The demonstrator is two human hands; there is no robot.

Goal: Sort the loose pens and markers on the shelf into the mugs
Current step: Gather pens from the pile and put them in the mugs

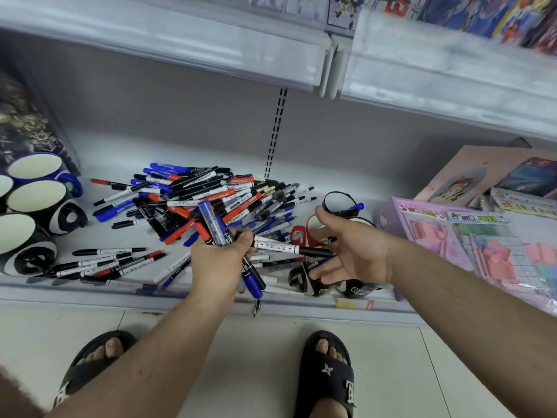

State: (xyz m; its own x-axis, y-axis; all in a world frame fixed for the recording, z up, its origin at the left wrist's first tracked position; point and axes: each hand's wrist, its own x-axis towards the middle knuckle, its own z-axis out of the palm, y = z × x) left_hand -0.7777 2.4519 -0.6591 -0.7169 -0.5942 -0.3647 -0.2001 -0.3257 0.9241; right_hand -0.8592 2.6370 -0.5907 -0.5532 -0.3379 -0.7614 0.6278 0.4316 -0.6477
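A big heap of black, blue and red pens and markers [211, 197] lies on the white shelf [90, 227]. My left hand [218, 263] grips a bunch of markers [215, 224] above the shelf's front edge. One black-capped white marker [289, 248] sticks out sideways from that fist toward my right hand [349, 251]. That hand hovers open, fingers spread, over a red mug [301, 236] and black-and-white mugs [316, 285] at the front right. A black mug [339, 202] behind them holds a blue marker. Several empty mugs [36, 200] stand at the left.
Pink and purple stationery packs [458, 233] fill the shelf's right side. An upper shelf edge [180, 52] overhangs the back. A second loose group of pens [102, 263] lies at the front left. My sandalled feet [328, 378] stand on the tiled floor below.
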